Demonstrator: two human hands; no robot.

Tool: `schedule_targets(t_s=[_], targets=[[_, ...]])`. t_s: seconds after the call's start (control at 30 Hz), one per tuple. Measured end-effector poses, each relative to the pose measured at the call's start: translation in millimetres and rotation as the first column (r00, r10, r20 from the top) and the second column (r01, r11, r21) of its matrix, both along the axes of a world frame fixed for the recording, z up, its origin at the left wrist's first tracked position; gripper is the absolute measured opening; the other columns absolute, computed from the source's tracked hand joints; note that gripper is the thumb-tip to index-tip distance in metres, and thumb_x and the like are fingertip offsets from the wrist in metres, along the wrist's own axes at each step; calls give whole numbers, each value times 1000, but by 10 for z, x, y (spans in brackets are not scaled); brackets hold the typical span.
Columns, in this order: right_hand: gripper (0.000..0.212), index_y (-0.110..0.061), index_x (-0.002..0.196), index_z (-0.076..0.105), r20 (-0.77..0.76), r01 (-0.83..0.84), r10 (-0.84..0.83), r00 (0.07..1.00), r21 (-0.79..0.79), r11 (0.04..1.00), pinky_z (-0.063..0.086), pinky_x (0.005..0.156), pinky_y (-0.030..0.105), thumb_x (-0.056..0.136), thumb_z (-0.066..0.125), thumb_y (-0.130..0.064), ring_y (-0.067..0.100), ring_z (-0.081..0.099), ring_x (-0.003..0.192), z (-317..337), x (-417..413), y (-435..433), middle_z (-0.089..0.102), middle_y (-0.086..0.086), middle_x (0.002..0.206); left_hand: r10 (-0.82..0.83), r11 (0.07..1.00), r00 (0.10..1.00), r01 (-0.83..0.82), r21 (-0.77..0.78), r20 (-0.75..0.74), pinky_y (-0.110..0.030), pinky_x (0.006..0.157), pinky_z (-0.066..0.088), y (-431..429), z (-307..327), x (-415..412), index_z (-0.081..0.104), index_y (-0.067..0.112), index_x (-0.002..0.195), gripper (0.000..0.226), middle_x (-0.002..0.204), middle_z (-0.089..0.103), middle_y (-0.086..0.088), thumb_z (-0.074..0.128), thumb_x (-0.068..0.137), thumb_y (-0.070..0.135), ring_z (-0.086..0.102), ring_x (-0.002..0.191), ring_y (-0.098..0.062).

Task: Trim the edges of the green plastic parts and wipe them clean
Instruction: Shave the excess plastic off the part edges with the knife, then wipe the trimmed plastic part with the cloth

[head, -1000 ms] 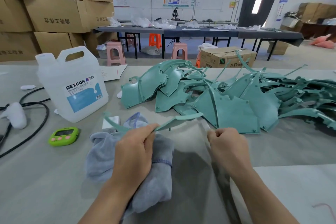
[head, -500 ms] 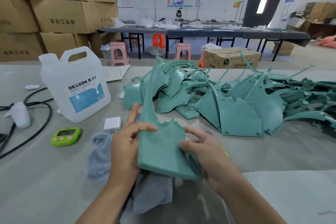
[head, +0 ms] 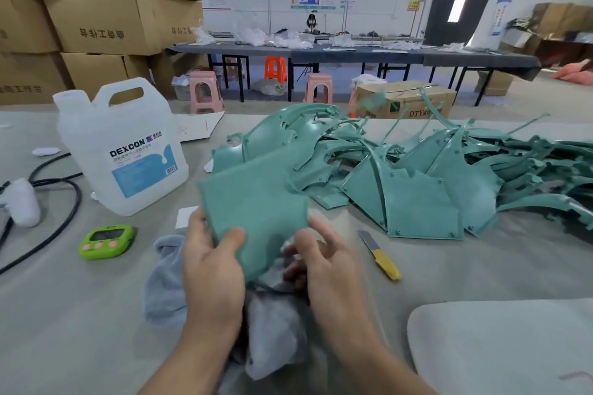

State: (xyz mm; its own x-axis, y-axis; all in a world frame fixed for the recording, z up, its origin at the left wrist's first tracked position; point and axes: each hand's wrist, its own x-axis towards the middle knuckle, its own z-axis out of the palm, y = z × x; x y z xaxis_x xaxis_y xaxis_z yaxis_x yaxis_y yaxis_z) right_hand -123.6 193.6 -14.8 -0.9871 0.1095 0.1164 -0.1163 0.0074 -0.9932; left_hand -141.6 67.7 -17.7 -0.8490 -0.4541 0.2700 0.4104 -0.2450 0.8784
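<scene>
Panel (head: pixel 256 202), matte green (left hand (head: pixel 211 269) grip)

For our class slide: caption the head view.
Left hand grips a green part above a cloth, right hand beside it; knife lies nearby.

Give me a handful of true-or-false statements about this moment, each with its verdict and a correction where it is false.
1. The left hand grips a green plastic part. True.
2. The yellow-handled knife is in the right hand. False: it lies on the table, to the right of that hand.
3. The white jug lies on its side. False: it stands upright.
4. A grey cloth lies under the hands. True.
5. The green timer sits on the table, left of the cloth. True.
</scene>
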Motion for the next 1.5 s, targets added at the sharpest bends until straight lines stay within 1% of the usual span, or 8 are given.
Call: schedule_targets(t_s=[0.17, 0.27, 0.5, 0.63, 0.83, 1.0, 1.2, 1.5], targets=[[90, -43, 154, 25, -139, -2, 194, 971, 809, 588, 3, 118, 15, 75, 54, -74, 3, 14, 149, -88, 123, -234, 25, -24, 159, 309, 942, 947, -317, -105, -86, -16, 70, 52, -397, 88, -113, 54, 38, 99, 36, 89, 72, 22, 57, 81, 7, 67, 80, 2], [58, -38, 132, 43, -29, -63, 206, 978, 901, 428, 27, 110, 28, 82, 56, -64, 20, 41, 137, -96, 85, -292, 51, -6, 144, 340, 925, 939, -342, -165, -41, -28, 71, 50, -481, 50, -108, 55, 39, 92, 31, 86, 70, 11, 60, 76, 14, 65, 76, -6], [17, -18, 75, 72, -132, 69, -27, 991, 322, 944, 54, 53, 38, 67, 67, -32, 12, 64, 57, 137, 151, 112, 69, -1, 61, 267, 854, 961, -267, -446, -65, -54, 72, 54, -345, -37, -21, 58, 26, 94, 16, 82, 67, 1, 54, 86, 39, 62, 78, -25], [10, -24, 68, 74, -269, 220, -299, 916, -289, 932, 46, 48, 19, 76, 69, -27, 2, 55, 52, 266, 114, 338, 62, -10, 56, 120, 867, 991, -137, -479, -66, -47, 68, 53, -164, -32, 91, 60, 23, 99, 20, 82, 65, -2, 51, 85, 35, 59, 77, -28], [64, -27, 135, 60, -190, -184, 220, 957, 191, 964, 54, 92, 21, 74, 77, -34, 5, 65, 117, 34, 205, 38, 72, -16, 122, -117, 927, 993, 98, -362, -29, -18, 70, 54, 115, -97, 190, 60, 36, 121, 40, 94, 72, 12, 48, 84, 26, 66, 79, -5], [25, -7, 104, 66, -61, -6, 20, 998, 221, 975, 46, 73, 19, 85, 76, -20, 6, 61, 84, 38, -171, 147, 71, -5, 90, -115, 969, 987, 137, -205, 113, -24, 55, 45, 250, -111, 169, 60, 19, 64, 18, 58, 54, 5, 52, 79, 9, 48, 59, -7], [49, -55, 114, 69, -287, -22, 126, 950, 339, 941, 44, 91, 4, 81, 70, -18, -13, 60, 114, -52, 95, -47, 68, -36, 113, -200, 953, 970, 225, -205, 136, -11, 69, 52, 153, -106, 19, 64, 23, 111, 23, 93, 75, 15, 44, 105, 13, 69, 84, 3], [73, -30, 142, 57, -468, 463, -209, 859, 533, 708, 43, 90, 23, 70, 62, -18, 12, 56, 112, 60, -143, 133, 65, -11, 129, -224, 911, 972, 233, -341, 67, -20, 79, 51, 355, -129, 174, 74, 13, 113, 35, 89, 76, 12, 61, 85, 29, 67, 87, -3]])
